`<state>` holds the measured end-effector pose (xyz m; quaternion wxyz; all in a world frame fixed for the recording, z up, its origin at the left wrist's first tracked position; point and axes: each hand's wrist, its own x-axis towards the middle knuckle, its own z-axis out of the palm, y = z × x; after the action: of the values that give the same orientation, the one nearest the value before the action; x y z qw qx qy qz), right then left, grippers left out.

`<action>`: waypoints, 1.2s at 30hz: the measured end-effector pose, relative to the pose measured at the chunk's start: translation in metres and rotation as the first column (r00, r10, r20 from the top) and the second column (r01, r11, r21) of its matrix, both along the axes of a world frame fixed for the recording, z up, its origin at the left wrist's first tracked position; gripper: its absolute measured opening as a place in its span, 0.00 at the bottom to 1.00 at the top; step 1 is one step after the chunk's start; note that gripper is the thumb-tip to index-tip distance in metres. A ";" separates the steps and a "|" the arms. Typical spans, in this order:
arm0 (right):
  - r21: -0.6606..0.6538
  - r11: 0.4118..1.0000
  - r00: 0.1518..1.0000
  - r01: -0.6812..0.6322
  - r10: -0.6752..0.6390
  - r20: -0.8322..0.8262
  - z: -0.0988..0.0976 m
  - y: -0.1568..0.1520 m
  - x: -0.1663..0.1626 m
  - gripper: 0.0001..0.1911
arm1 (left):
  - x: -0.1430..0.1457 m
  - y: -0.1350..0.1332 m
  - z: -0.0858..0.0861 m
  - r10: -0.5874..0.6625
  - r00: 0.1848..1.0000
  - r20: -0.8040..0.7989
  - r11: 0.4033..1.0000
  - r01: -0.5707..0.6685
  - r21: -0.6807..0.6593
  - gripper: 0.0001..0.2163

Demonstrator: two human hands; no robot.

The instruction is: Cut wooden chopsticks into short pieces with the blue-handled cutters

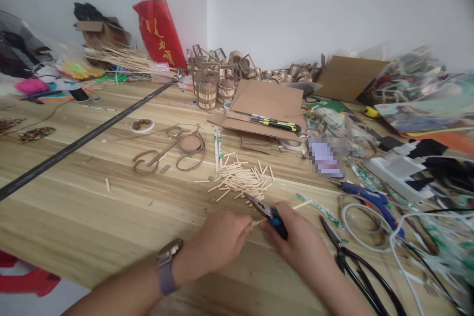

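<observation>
My left hand (pixel 222 237), with a watch (pixel 168 256) on the wrist, is closed on a thin wooden stick (pixel 258 222). My right hand (pixel 296 237) grips pliers (pixel 264 207) with dark blue and black handles, their pointed metal jaws angled up and to the left. The stick runs from my left fingertips to the pliers; where exactly it meets them is hard to make out. Just beyond the jaws lies a loose pile of short cut wooden sticks (pixel 240 177). To the right of my right hand rest large black-handled scissors (pixel 348 252).
A blue glue gun (pixel 370 197), a tape roll (pixel 365 227), cables and a power strip (pixel 396 168) crowd the right. Cardboard sheets (pixel 266 101) bear utility knives (pixel 276 122). Small stick-sided baskets (pixel 207 95) stand at the back. Cardboard strips and rings (pixel 190 143) lie left of centre.
</observation>
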<state>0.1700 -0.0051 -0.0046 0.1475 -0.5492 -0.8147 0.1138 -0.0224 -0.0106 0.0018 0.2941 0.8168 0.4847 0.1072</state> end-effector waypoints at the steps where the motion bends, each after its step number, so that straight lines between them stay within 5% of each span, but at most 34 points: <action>1: -0.055 0.997 0.997 -0.046 0.043 -0.067 0.004 0.002 0.003 0.08 | -0.004 0.003 -0.001 -0.054 0.995 0.089 0.998 0.058 -0.038 0.15; 8: -0.195 0.972 0.907 -0.128 0.035 -0.420 0.016 0.006 0.017 0.11 | -0.017 0.011 0.013 -0.109 0.868 0.484 0.941 0.248 -0.232 0.16; 11: -0.182 0.980 0.888 -0.075 -0.017 -0.460 0.016 0.006 0.020 0.11 | -0.015 0.013 0.008 0.112 0.844 0.524 0.924 0.106 -0.368 0.19; 15: -0.200 0.968 0.907 -0.153 0.058 -0.417 0.015 0.001 0.013 0.06 | -0.007 0.016 -0.012 0.370 0.713 0.595 0.774 0.117 -0.622 0.24; 19: -0.274 0.927 0.911 -0.256 0.137 -0.388 0.010 -0.005 0.003 0.10 | -0.001 0.012 -0.022 0.349 0.680 0.645 0.758 0.200 -0.621 0.21; 27: -0.272 0.927 0.930 -0.257 0.160 -0.331 0.003 -0.010 0.003 0.19 | 0.003 0.004 -0.024 0.398 0.661 0.636 0.659 0.276 -0.699 0.16; 31: -0.104 0.963 0.894 -0.250 0.188 -0.407 -0.001 -0.006 0.002 0.17 | 0.003 0.007 -0.022 0.409 0.649 0.641 0.662 0.272 -0.699 0.20; 36: 0.079 0.995 0.893 -0.061 0.090 -0.441 -0.010 -0.007 -0.007 0.22 | 0.003 0.012 -0.014 0.516 0.582 0.628 0.722 0.100 -0.685 0.22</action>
<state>0.1630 -0.0125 -0.0150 0.3418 -0.4720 -0.7834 0.2160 -0.0194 0.0014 -0.0124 0.7260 0.4557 0.4085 0.3136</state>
